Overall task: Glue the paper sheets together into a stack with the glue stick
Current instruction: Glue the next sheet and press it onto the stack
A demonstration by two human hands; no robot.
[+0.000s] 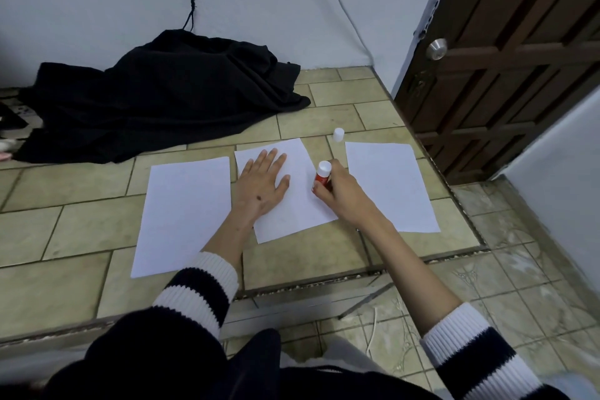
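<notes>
Three white paper sheets lie on a tiled ledge: a left sheet (185,214), a tilted middle sheet (295,204) and a right sheet (393,185). My left hand (261,185) rests flat, fingers spread, on the middle sheet. My right hand (341,191) grips a red glue stick (323,176) with a white end pointing up, its lower end against the middle sheet's right side. A small white cap (338,134) stands on the tiles beyond the sheets.
A heap of black cloth (162,97) covers the ledge's back left. A dark wooden door (506,68) stands at the right. The ledge edge (324,282) drops to a lower tiled floor in front and to the right. Cables hang down the wall.
</notes>
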